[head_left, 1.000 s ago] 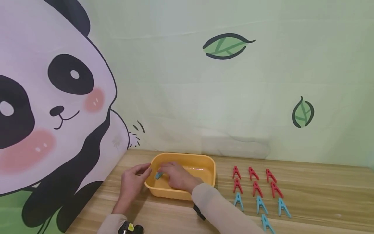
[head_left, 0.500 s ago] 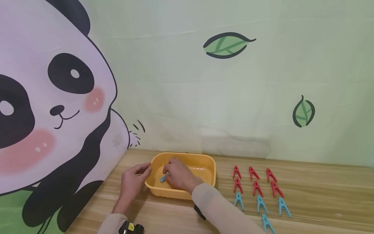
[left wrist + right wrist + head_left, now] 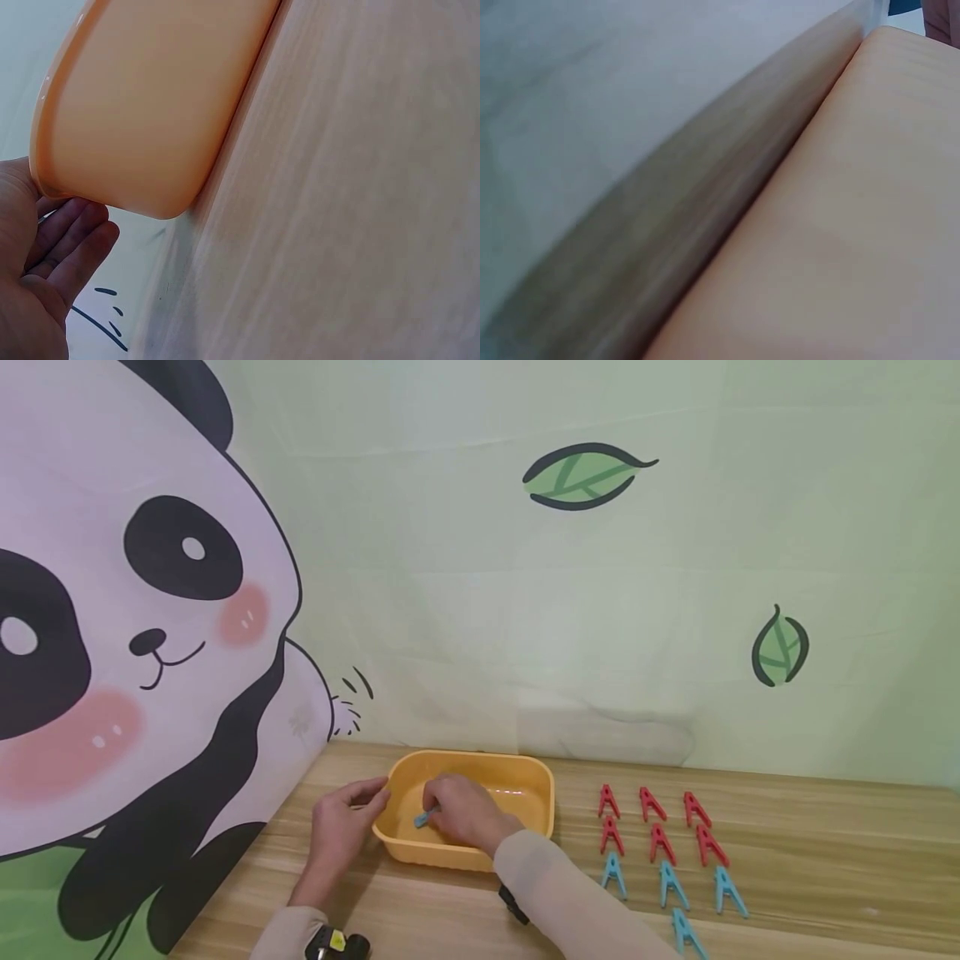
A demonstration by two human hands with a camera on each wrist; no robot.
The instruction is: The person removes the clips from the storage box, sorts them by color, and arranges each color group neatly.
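A yellow plastic basin stands on the wooden table. My left hand holds its left rim; the left wrist view shows the fingers against the outside of the basin wall. Inside the basin, my right hand pinches a blue clothespin, whose end sticks out to the left of the fingers. The rest of that clothespin is hidden by the hand. Only the basin's outer side and part of the table fill the right wrist view, so the right fingers are out of sight there.
Right of the basin, red clothespins lie in two rows. Blue clothespins lie in front of them, with a single one nearest me. Behind the table hangs a cloth backdrop with a panda and leaves.
My right hand has drawn back slightly to the right inside the basin, and its fingers have curled more. The blue clothespin has shifted right and nearer me. The left hand stays put.
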